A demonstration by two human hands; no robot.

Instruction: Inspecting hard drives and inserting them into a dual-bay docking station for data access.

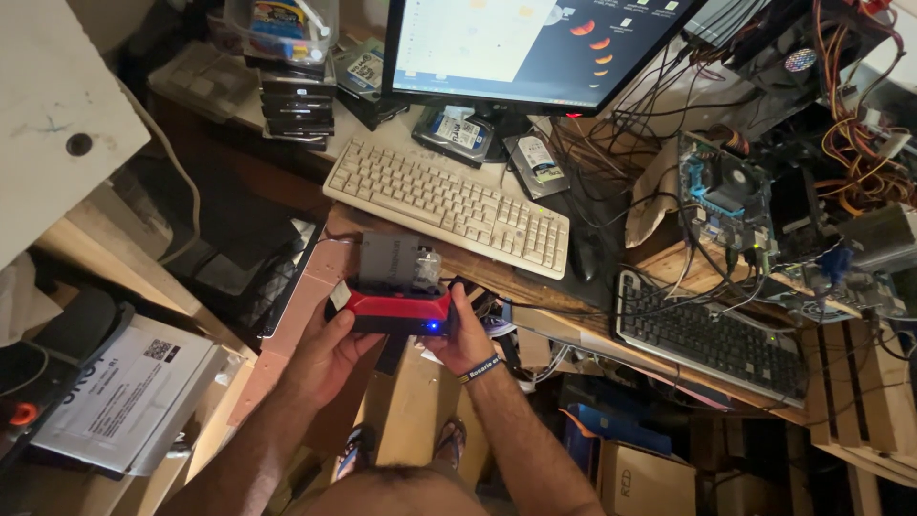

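Observation:
Both my hands hold a red and black docking station (394, 312) with a small blue light lit on its front. A grey hard drive (394, 263) stands upright in its top slot. My left hand (330, 349) grips the dock's left end from below. My right hand (465, 334), with a dark band on its wrist, grips the right end. The dock is held just in front of the wooden desk edge, below the beige keyboard (449, 203).
A monitor (535, 48) stands behind the beige keyboard, with bare hard drives (458, 132) under it. A black mouse (585, 254), a black keyboard (707, 336), an open circuit board (723, 199) and tangled cables (860, 124) fill the right. Stacked drives (298, 105) sit upper left; cardboard boxes (645, 478) below.

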